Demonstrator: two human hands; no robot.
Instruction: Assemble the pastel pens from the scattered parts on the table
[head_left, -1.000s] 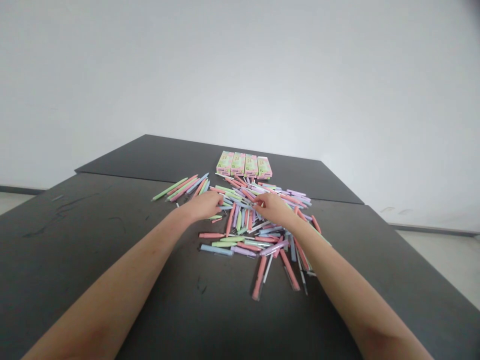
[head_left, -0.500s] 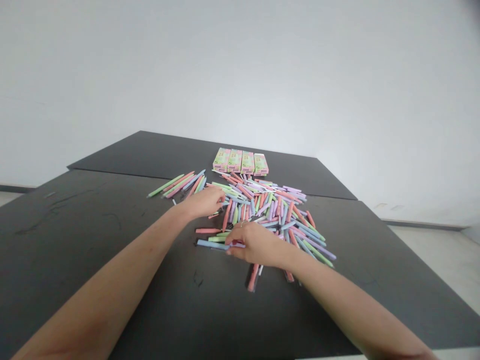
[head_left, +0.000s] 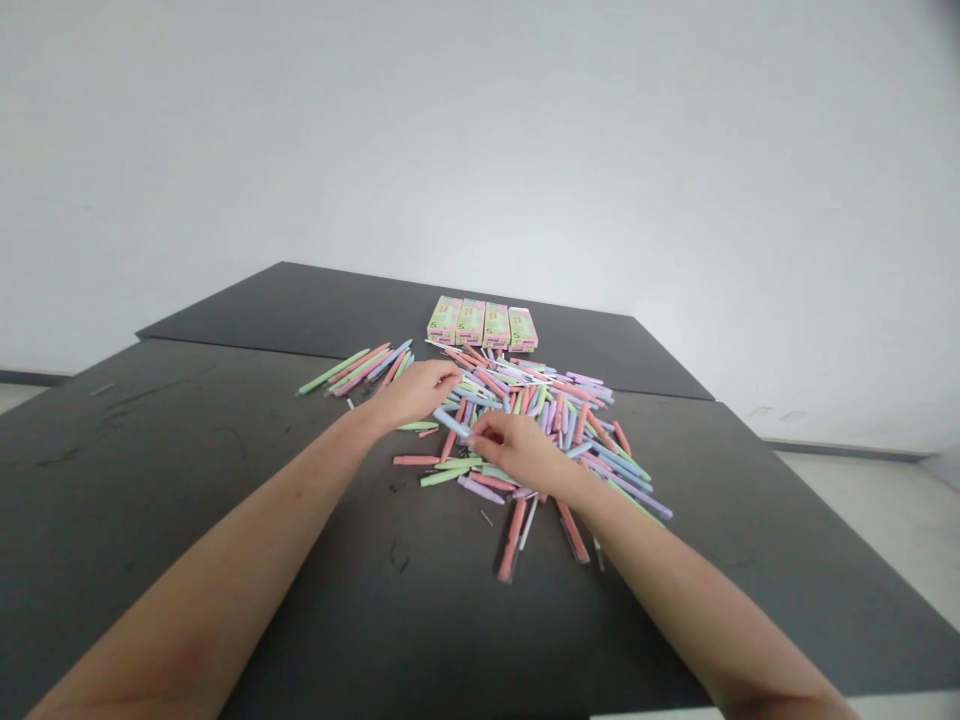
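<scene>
My right hand (head_left: 517, 450) is closed, thumb and fingers pinching a light blue pen barrel (head_left: 451, 422) just over the near left part of a loose heap of pastel pen parts (head_left: 525, 400). My left hand (head_left: 420, 390) hovers at the heap's left side, fingers bent together; what its fingertips hold, if anything, is too small to make out. Beneath my right hand lie green barrels (head_left: 442, 477), a purple one (head_left: 481, 489) and a red one (head_left: 416, 461). Slim white sticks (head_left: 529, 523) are mixed among the coloured pieces.
Pink and green boxes (head_left: 470, 320) stand in a row behind the heap. A separate group of pens (head_left: 364, 368) lies to the left, tips pointing the same way. Red pieces with clear ends (head_left: 511, 545) are near the front of the black table (head_left: 337, 620). A pale wall rises behind.
My right hand has lifted the blue barrel from the heap's near left edge, moving away from me and tilting it. My left hand has shifted slightly right and away.
</scene>
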